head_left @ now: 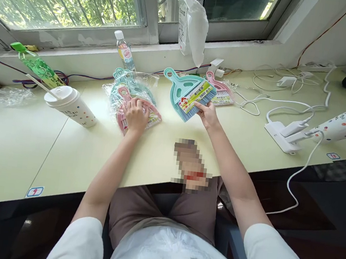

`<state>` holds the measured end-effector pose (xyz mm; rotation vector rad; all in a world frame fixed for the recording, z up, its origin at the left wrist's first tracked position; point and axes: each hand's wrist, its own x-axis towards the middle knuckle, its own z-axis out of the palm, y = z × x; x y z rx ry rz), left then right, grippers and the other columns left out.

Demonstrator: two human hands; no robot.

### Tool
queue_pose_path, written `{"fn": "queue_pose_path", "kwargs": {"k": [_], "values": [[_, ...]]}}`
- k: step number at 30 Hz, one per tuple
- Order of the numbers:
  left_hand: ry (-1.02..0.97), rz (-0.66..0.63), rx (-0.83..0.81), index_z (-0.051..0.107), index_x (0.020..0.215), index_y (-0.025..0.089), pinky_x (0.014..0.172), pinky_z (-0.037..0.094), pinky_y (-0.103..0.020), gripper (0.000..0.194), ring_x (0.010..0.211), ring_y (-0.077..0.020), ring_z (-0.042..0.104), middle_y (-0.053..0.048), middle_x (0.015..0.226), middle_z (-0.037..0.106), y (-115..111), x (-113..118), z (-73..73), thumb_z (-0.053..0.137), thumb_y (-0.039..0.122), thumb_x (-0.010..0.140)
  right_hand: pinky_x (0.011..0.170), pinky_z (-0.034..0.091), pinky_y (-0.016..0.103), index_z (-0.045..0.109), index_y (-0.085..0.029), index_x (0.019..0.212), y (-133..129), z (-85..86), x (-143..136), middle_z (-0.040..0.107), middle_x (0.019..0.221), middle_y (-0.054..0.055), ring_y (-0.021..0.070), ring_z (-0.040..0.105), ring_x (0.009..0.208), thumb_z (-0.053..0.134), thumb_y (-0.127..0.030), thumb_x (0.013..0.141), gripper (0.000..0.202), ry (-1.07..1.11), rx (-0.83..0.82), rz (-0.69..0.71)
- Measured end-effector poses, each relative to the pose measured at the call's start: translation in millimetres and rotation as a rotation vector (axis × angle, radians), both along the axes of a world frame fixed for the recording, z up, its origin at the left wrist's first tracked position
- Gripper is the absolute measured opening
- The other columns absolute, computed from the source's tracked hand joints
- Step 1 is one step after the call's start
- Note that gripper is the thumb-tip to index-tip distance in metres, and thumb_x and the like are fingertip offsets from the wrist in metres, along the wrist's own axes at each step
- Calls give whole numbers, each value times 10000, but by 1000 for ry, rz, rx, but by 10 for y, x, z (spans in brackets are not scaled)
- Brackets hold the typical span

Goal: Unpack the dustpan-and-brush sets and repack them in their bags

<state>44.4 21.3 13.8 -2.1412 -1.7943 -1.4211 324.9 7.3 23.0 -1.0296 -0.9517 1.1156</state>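
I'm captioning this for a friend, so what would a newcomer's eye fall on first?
Probably the teal dustpan set, held up by the right hand near the picture's center. Next, perhaps the pink dustpan under the left hand, then the white lidded cup farther left.

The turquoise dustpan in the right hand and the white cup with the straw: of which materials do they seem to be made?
Turquoise dustpan: probably moulded plastic, smooth, satin-looking, given its even colour and raised rim.
White cup: perhaps coated paper or plastic; its smooth, printed wall leaves this open.
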Motion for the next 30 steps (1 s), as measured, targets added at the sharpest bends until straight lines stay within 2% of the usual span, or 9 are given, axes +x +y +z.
{"fn": "queue_pose_path", "kwargs": {"k": [2,4,7,10,13,17,22,26,30], "values": [[-14,14,-14,621,1144,215,1242,139,-551,341,1397,-344,391,-133,1407,547,17,5,-9,613,253,806,935,616,471,566,-294,1104,-30,32,-18,703,1183,43,281,632,1206,840,-405,631,557,-13,4,43],[-12,-7,-36,601,1198,207,1243,147,-538,401,1421,-331,371,-131,1448,525,34,6,-22,574,194,798,934,613,475,584,-288,1081,-52,39,-52,711,1169,45,284,638,1192,858,-406,612,556,-34,-3,111],[2,-68,-77,613,1204,195,1230,174,-545,407,1402,-331,402,-142,1396,573,65,-9,-51,474,139,825,924,610,482,616,-266,1021,-62,9,-94,731,1124,52,292,659,1144,896,-374,552,557,-51,-27,230],[-18,-102,-108,608,1239,196,1179,286,-517,440,1352,-330,454,-150,1316,618,88,-46,-71,405,123,857,913,609,490,636,-242,991,-43,-35,-85,743,1088,63,295,682,1094,913,-323,519,553,-53,-63,291],[22,-94,-110,609,1255,215,1128,356,-474,433,1294,-323,497,-140,1270,633,78,-78,-44,411,143,877,910,608,498,642,-231,984,-11,-61,-28,746,1092,67,293,688,1080,910,-287,519,540,-47,-88,262],[197,16,-107,606,1266,201,1133,291,-536,400,1270,-349,502,-156,1227,648,14,-86,57,415,187,915,907,608,498,642,-204,966,17,-66,32,749,1099,86,295,691,1073,903,-243,510,527,-28,-116,204],[310,119,-132,593,1288,203,1115,269,-551,383,1263,-354,501,-167,1228,649,-46,-75,150,412,252,954,893,612,494,634,-199,994,13,-72,2,754,1076,86,286,699,1049,887,-201,527,532,-30,-124,225],[301,89,-159,574,1312,209,1119,261,-558,399,1296,-376,469,-171,1320,597,-45,-47,146,493,313,936,902,608,500,630,-202,1002,24,-102,-12,749,1066,79,284,698,1047,886,-212,539,529,-32,-105,246],[230,43,-177,621,1237,229,1139,251,-553,361,1271,-352,503,-153,1230,642,-27,-20,109,387,231,961,926,600,511,626,-203,980,52,-143,-4,735,1084,77,288,688,1071,892,-245,546,511,-49,-95,261]]}}
